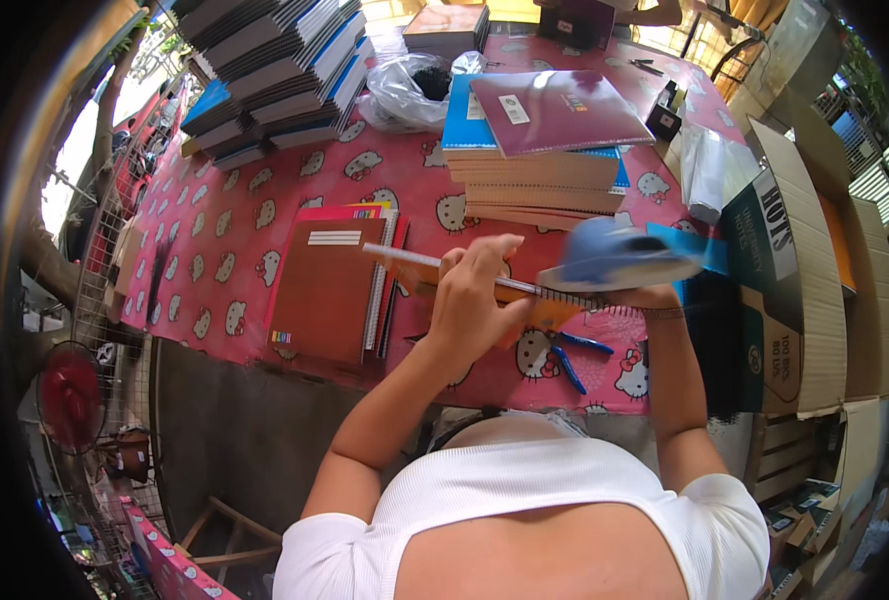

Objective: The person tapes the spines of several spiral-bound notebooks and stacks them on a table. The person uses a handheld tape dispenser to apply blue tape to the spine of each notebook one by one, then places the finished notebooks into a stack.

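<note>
My left hand (472,295) curls half-open at a notebook (522,288). My right hand (654,297) — can't tell its grip. The bench's (504,392) front edge lies nearer me.

Brown notebook (329,285); cat-patterned pink tablecloth (246,228)

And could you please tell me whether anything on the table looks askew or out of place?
Yes: the purple notebook sits askew atop the notebook stack, turned against the blue cover beneath it and jutting past the stack's right side. I see no spill or damage.
</note>
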A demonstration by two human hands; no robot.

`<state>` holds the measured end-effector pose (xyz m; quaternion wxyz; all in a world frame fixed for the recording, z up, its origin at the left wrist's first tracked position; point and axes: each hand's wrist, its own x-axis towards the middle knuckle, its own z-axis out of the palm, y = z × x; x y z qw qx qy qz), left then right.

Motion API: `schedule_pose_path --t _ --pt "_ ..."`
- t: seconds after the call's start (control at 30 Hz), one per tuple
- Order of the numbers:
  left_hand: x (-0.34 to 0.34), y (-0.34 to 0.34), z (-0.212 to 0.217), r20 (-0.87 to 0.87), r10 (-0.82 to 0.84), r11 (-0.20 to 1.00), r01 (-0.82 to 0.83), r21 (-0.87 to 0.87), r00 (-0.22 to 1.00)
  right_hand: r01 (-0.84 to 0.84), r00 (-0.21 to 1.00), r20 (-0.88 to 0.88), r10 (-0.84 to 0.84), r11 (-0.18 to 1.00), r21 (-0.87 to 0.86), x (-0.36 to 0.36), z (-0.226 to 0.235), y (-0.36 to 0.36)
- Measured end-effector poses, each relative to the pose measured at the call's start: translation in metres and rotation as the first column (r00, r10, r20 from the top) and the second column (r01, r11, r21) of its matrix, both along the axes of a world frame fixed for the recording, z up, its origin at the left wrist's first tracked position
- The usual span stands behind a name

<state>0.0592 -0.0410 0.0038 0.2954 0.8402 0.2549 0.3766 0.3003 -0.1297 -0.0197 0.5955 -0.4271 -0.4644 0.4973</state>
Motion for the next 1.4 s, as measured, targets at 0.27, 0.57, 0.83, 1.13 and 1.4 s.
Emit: schedule_pose_path --t 0.27,0.57,0.83,1.13,1.4 --pt "-0.019 0.013 0.015 -0.214 0.250 0.938 -0.181 0.297 0.944 -0.051 0.780 0.618 0.096 0.995 -0.091 -0.012 0.018 0.033" --pt "-0.036 0.028 0.006 -0.172 0.384 0.906 -0.334 0.260 0.907 0.005 0.946 0.323 -0.011 1.000 0.018 -0.024 0.015 0.053" --pt "-0.052 0.048 -0.002 -0.050 0.206 0.976 -0.201 0.089 0.977 -0.008 0.845 0.532 0.059 0.995 -0.098 -0.028 -0.011 0.069" --pt "-0.042 0.034 -0.007 -0.105 0.151 0.977 -0.133 0.167 0.983 -0.208 0.976 -0.054 0.210 0.978 0.030 -0.020 -0.002 0.050" --pt "-0.036 0.041 -0.005 -0.047 0.104 0.994 -0.102 0.041 0.994 -0.197 0.937 0.277 0.214 0.976 -0.089 -0.007 -0.004 0.061"
